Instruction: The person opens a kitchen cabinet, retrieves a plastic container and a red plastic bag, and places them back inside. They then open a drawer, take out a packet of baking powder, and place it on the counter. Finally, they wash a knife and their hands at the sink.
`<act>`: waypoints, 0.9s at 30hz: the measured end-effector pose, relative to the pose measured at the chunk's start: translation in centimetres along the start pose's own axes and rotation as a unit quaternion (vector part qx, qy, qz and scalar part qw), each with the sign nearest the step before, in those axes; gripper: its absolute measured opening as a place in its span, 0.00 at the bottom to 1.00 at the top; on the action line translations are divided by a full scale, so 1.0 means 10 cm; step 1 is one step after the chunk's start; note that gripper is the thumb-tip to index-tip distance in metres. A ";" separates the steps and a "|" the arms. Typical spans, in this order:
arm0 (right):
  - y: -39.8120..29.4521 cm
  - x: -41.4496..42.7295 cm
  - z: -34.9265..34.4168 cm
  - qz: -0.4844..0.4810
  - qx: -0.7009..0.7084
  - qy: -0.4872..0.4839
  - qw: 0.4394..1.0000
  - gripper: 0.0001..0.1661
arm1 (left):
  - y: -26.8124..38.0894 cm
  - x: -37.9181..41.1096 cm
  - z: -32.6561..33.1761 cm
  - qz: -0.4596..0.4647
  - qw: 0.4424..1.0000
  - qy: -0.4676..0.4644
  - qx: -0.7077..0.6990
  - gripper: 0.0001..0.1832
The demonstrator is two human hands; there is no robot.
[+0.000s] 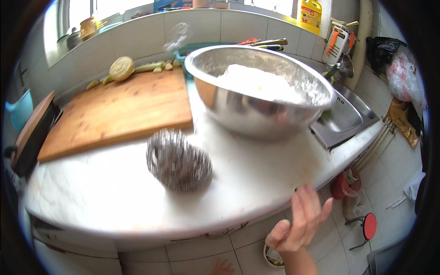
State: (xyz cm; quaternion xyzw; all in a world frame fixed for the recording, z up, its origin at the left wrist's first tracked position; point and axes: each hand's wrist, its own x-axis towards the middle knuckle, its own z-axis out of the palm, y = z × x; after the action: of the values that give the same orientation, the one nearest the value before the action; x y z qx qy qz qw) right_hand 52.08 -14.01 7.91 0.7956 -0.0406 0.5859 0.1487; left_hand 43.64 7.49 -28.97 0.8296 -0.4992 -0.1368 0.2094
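Note:
My right hand is raised past the counter's front edge, at the lower right, fingers apart and holding nothing. My left hand is out of view. On the white countertop a dark, rounded, two-lobed clump sits near the middle; motion blur hides its detail, but it resembles steel wool scourers. Behind it to the right stands a large stainless steel bowl, with white powder like flour inside and on its wall. A wooden cutting board lies at the left.
A cut pale vegetable and small pieces line the board's back edge. A teal basket is behind the bowl, a steel sink right of it. On the floor are a red bin and a stool with a red seat.

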 end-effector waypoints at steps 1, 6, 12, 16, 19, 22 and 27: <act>0.05 -0.02 0.02 -0.019 -0.013 0.000 1.000 0.22 | 0.01 -0.06 -0.12 0.059 0.997 -0.013 -0.054 0.24; 0.16 0.01 -0.13 -0.077 0.061 -0.079 0.992 0.20 | 0.40 -0.19 -1.35 -0.080 0.913 -0.183 -0.355 0.27; 0.18 0.37 -0.29 -0.009 0.145 -0.170 0.975 0.16 | 1.03 -0.36 -2.69 0.057 0.992 0.015 -0.110 0.23; 0.38 0.75 -0.71 0.092 0.216 -0.364 0.901 0.23 | 1.52 0.24 -4.04 0.080 0.953 0.281 -0.076 0.28; 0.69 0.81 -1.44 0.143 0.204 -0.439 0.863 0.26 | 1.60 0.60 -4.73 -0.137 0.895 0.423 -0.028 0.32; 1.22 0.55 -2.55 0.260 0.151 -0.517 0.802 0.23 | 1.52 0.99 -5.16 -0.235 0.860 0.445 -0.084 0.44; 1.74 0.24 -4.70 0.539 -0.002 -0.606 0.585 0.11 | 1.19 1.16 -5.32 -0.258 0.909 0.325 -0.030 0.36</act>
State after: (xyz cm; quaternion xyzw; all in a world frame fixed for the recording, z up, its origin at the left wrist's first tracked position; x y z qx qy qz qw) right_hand 5.39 -17.02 26.10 0.7985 -0.5439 -0.0594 -0.2512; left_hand 63.07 3.55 23.09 0.9214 -0.1678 0.0766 0.3420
